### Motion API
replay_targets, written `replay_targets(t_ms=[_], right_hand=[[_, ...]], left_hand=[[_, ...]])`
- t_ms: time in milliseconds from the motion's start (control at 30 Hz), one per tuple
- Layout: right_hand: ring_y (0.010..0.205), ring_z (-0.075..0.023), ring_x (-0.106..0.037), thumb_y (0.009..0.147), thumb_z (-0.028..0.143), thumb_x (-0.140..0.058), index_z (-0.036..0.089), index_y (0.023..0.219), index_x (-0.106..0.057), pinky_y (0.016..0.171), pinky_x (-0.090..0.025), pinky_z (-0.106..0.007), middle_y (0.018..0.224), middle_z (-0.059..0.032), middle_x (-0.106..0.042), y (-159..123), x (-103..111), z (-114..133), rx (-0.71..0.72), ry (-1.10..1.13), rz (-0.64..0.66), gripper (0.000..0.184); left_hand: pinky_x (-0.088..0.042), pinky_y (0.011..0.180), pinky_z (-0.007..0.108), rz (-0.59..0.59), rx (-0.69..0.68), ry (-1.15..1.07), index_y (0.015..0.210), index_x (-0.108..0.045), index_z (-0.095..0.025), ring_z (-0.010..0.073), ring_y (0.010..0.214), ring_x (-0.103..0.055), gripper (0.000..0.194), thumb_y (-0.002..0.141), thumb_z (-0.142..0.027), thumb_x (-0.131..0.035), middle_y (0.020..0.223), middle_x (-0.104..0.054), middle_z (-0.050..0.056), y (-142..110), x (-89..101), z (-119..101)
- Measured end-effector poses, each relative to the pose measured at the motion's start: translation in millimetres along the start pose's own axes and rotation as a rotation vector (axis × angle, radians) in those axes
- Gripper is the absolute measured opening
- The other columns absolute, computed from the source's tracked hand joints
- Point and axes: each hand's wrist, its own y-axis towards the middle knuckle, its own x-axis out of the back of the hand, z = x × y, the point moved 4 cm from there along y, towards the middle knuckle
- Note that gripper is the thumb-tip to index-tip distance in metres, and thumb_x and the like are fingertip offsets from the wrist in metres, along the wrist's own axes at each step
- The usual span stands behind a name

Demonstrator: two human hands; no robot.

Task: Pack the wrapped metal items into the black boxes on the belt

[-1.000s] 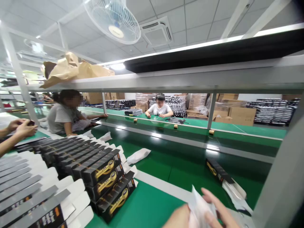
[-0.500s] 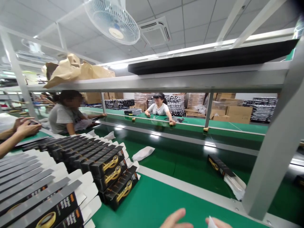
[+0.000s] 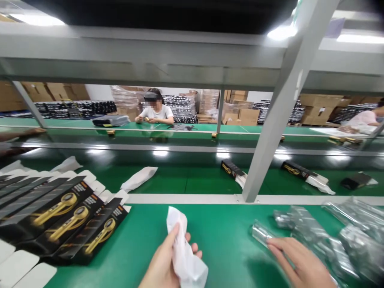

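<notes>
- black boxes with gold print [image 3: 69,216]: stacked on their sides on the green bench [image 3: 210,236], white flaps showing, well left of both hands
- white sleeve [image 3: 138,179]: lying loose on the lower belt beyond the bench
- left hand [image 3: 165,260]: fingers wrapped around and squeezing a crumpled white pouch [image 3: 186,252], held just above the bench
- co-worker [image 3: 155,112]: seated across the line, hands together
- right hand [image 3: 300,260]: fingers extended, palm down, beside clear plastic packs [image 3: 318,240]; contact looks likely, can't confirm from this angle
</notes>
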Motion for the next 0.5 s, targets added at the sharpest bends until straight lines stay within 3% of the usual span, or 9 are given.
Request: replay_targets(t_ms=[67,167,233,333,400,500], right_hand=[[0.08,-0.0194,-0.059,0.094,0.039,-0.042,0.028,0.095,-0.06,0.07,-0.045,-0.031,0.087,0.0009,-0.062,-11,3,-18,0.103,-0.187,0.054,0.022],[0.071,-0.0231,-0.053,0.095,0.037,-0.04,0.024,0.09,-0.058,0.063,-0.039,-0.037,0.078,-0.0018,-0.056,-17,-10,-28,0.173,-0.385,0.116,0.024],[0.066,-0.0241,-0.05,0.095,0.032,-0.037,0.021,0.083,-0.056,0.06,-0.035,-0.038,0.072,-0.0027,-0.051,-15,-21,-25,0.161,-0.453,0.101,0.025],[0.064,-0.024,-0.047,0.094,0.024,-0.037,0.02,0.078,-0.053,0.06,-0.032,-0.038,0.07,-0.0022,-0.047,-11,-33,-22,0.117,-0.468,0.108,0.022],[0.064,-0.0229,-0.047,0.092,0.024,-0.04,0.02,0.078,-0.051,0.06,-0.032,-0.037,0.07,-0.0015,-0.046,-9,-37,-23,0.121,-0.446,0.116,0.019],[0.064,-0.0199,-0.047,0.092,0.028,-0.043,0.021,0.073,-0.048,0.06,-0.035,-0.034,0.069,0.0001,-0.046,-9,-35,-31,0.068,-0.358,0.154,0.021]], left_hand=[[-0.048,0.049,0.025,0.031,0.004,-0.067,0.076,-0.051,-0.017,0.0106,0.046,-0.052,0.027,0.083,-0.043,-0.057,0.059,-0.054,-0.003,3,-4.3,-2],[-0.025,0.031,0.018,0.227,0.131,0.138,0.067,-0.049,-0.017,0.0072,0.03,-0.034,0.04,0.085,-0.052,-0.047,0.042,-0.04,-0.005,5,-16.4,12],[-0.02,0.029,0.018,0.234,0.129,0.189,0.074,-0.052,-0.016,0.0065,0.03,-0.03,0.041,0.085,-0.055,-0.046,0.044,-0.039,-0.006,5,-20.7,19],[-0.025,0.032,0.018,0.105,0.004,0.123,0.092,-0.052,-0.016,0.0057,0.036,-0.032,0.035,0.082,-0.05,-0.055,0.056,-0.045,-0.006,3,-22.5,18],[-0.034,0.037,0.021,0.033,-0.047,0.116,0.094,-0.052,-0.015,0.0077,0.041,-0.04,0.034,0.08,-0.046,-0.06,0.06,-0.048,-0.005,0,-21.4,14],[-0.048,0.054,0.028,-0.019,-0.028,0.092,0.103,-0.05,-0.017,0.0145,0.058,-0.056,0.034,0.079,-0.037,-0.064,0.073,-0.058,0.001,-1,-15.8,14]])
